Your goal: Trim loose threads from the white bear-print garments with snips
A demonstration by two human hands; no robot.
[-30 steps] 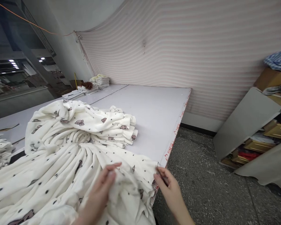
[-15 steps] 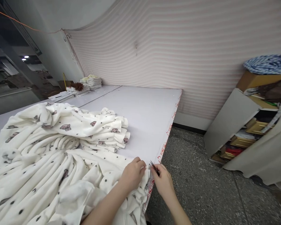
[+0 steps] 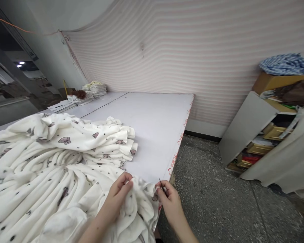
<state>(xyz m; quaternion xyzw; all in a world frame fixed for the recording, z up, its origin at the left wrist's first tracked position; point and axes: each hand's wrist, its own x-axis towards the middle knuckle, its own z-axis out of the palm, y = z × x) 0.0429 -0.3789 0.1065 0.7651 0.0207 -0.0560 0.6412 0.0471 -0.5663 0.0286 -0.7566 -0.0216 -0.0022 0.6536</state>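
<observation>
A large heap of white printed fabric, dotted and with pinkish-brown animal figures, lies in folds over the near left of the table. My left hand is closed in a pinch on the fabric's gathered edge. At the table's right edge, my right hand is closed around small dark thread snips, their thin points facing up and away. Its thumb and fingertips also touch a ruffled bit of the white fabric. The handle end of the snips is hidden in the palm.
The pale table has a right edge with red-printed tape. Stacked cloth pieces stand at its far left. A striped curtain hangs behind. To the right, across the speckled floor, stands a cabinet with drawers and a cloth cover.
My left hand has moved left and toward me, away from my right hand, drawing the fabric's edge along. My right hand, still with the snips, has shifted slightly down and now touches the ruffled fabric.
</observation>
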